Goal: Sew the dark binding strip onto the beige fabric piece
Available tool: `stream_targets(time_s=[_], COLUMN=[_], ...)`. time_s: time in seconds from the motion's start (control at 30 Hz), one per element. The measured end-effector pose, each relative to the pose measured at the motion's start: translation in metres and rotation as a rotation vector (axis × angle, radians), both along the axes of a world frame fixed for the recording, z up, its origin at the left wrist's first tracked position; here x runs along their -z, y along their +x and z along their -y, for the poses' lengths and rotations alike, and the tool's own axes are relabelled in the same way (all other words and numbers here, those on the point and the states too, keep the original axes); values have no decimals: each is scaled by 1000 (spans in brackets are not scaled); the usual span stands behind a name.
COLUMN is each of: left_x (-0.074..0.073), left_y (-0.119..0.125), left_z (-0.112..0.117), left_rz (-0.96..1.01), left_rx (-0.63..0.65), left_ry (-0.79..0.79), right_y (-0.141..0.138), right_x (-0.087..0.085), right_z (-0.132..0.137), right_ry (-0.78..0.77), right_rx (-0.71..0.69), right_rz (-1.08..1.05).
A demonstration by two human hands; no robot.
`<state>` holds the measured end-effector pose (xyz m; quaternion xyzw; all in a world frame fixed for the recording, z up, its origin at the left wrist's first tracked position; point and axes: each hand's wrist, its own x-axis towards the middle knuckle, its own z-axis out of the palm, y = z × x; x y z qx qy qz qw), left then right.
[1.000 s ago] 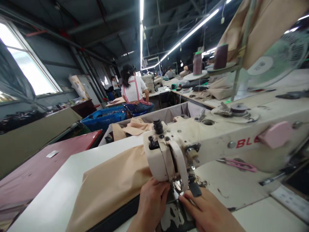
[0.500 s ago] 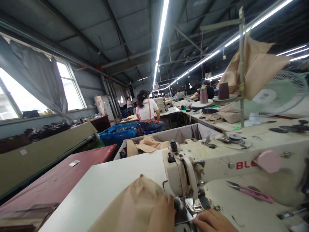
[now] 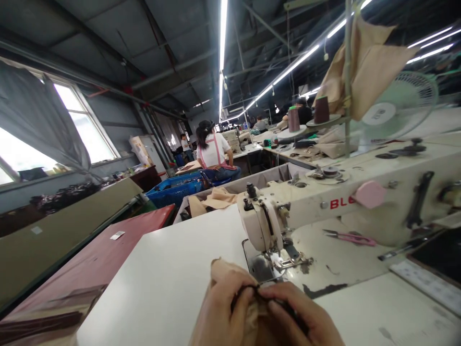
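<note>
Tan fabric piece (image 3: pixel 230 276), bunched and edged with a dark strip, held at the bottom centre of the view just in front of the sewing machine's needle plate (image 3: pixel 261 266), above the white sewing table (image 3: pixel 162 283); left hand (image 3: pixel 221 317) curled closed on the fabric's left side, fingertips pinching the dark edge; right hand (image 3: pixel 300 319) likewise closed on the right side, thumb and forefinger pinching the same edge, the two hands almost touching. Behind the hands, cream industrial sewing machine (image 3: pixel 324 202) with red lettering "BLE" on its arm, presser foot (image 3: pixel 288 262) standing free of the fabric; a pink pad (image 3: pixel 369 193) stuck to the arm, and pink thread snips (image 3: pixel 351 237) lying on the machine bed under the arm. On the thread stand (image 3: pixel 347 81) behind the machine, two dark thread cones (image 3: pixel 321 109) and a draped tan cloth (image 3: pixel 370 62); a pale green fan (image 3: pixel 399 103) just beside it to the right. Left of the table, a dark red worktable (image 3: pixel 108 259); beyond the table's far edge, a grey-lined bin holding more tan pieces (image 3: pixel 216 198) and a blue plastic basket (image 3: pixel 176 188). Farther back, a seated person in a white top (image 3: pixel 212 149), facing away at another station, under long ceiling strip lights (image 3: pixel 222 48); window with grey curtain (image 3: pixel 46 129) at far left
</note>
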<state>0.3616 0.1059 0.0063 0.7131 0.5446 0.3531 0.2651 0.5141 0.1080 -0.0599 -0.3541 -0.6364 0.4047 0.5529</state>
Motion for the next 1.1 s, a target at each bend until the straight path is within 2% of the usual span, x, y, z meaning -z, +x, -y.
stream_targets(time_s=[0.07, 0.17, 0.33, 0.57, 0.7, 0.83, 0.97, 1.1], left_x=[-3, -6, -4, 10, 9, 2, -4, 0], left_y=[0, 0, -1, -9, -12, -7, -1, -2], left_z=[0, 0, -1, 0, -3, -7, -6, 1], left_rz=[71, 154, 187, 348, 337, 247, 249, 178], left_rx=[84, 130, 170, 171, 222, 219, 243, 156], left_ry=[-179, -297, -351, -412, -469, -505, -578, -553], right_y=[17, 29, 29, 31, 31, 32, 33, 33], right_x=[-13, -23, -21, -27, -27, -29, -38, -41], right_z=[-3, -6, -8, -9, -11, -9, -1, 3], right_ry=[-105, -195, -222, -320, -392, -338, -332, -281], right_rx=[-73, -153, -149, -210, -253, -194, -140, -78], right_rz=[76, 112, 107, 31, -32, 66, 228, 258])
